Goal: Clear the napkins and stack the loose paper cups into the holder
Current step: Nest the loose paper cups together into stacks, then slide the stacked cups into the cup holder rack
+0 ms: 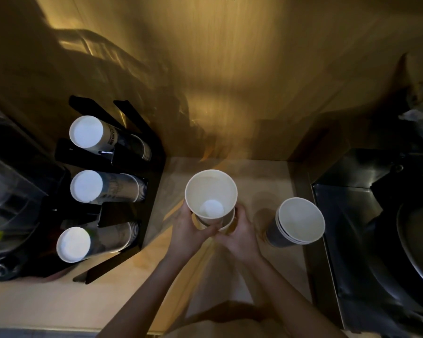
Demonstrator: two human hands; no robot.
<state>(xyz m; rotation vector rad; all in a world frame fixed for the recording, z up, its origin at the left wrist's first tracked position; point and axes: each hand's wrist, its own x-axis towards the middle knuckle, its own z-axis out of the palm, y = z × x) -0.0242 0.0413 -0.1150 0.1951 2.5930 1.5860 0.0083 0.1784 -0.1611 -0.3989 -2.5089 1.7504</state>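
A white paper cup [210, 191], open end up, is in the middle of the view. My left hand [189, 230] grips its side from the left. Just beneath it sits a second cup [227, 222], partly hidden, with my right hand [241, 236] wrapped around it from the right. The upper cup's base dips into the lower one. A short stack of nested cups [298, 222] stands on the wooden counter [59, 303] to the right. A black cup holder [122, 213] at the left carries three lying rows of cups, at the top [87, 131], middle [87, 186] and bottom [73, 243]. No napkins are visible.
A dark metal sink [376, 240] lies at the right, with a round pan edge [415, 242] inside it. A clear plastic container [7, 198] stands at the far left beside the holder. A shiny golden wall [230, 69] rises behind the counter.
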